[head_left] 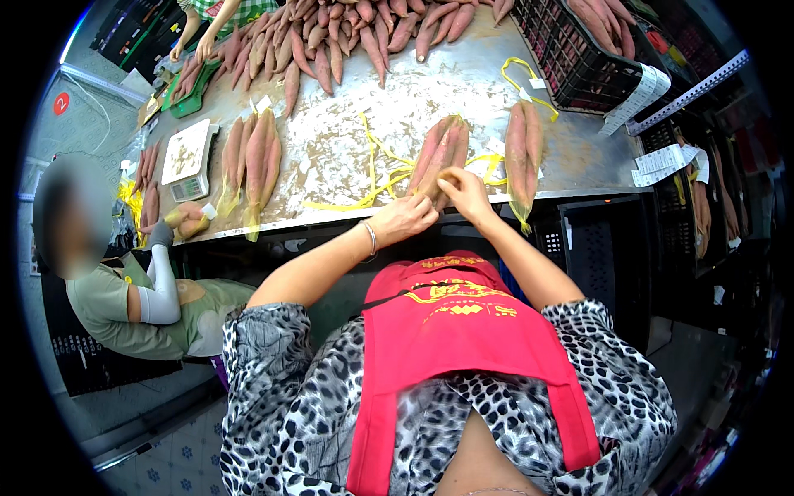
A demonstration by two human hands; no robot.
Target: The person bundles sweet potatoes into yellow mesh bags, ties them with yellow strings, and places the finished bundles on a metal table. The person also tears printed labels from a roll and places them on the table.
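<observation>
A clear bag of sweet potatoes (443,151) lies at the near edge of the metal table (347,140). My left hand (405,217) and my right hand (464,188) pinch the bag's near end together, fingers closed on the plastic. Yellow tie strips (376,178) lie on the table just left of the bag. A second filled bag (523,153) lies to the right, with a yellow strip beside it.
Two more bagged bundles (252,161) and a white scale (187,159) sit to the left. Loose sweet potatoes (356,33) are heaped at the far side. A black crate (579,45) stands far right. A seated person (132,289) works at left; another person's hands (192,45) reach in far left.
</observation>
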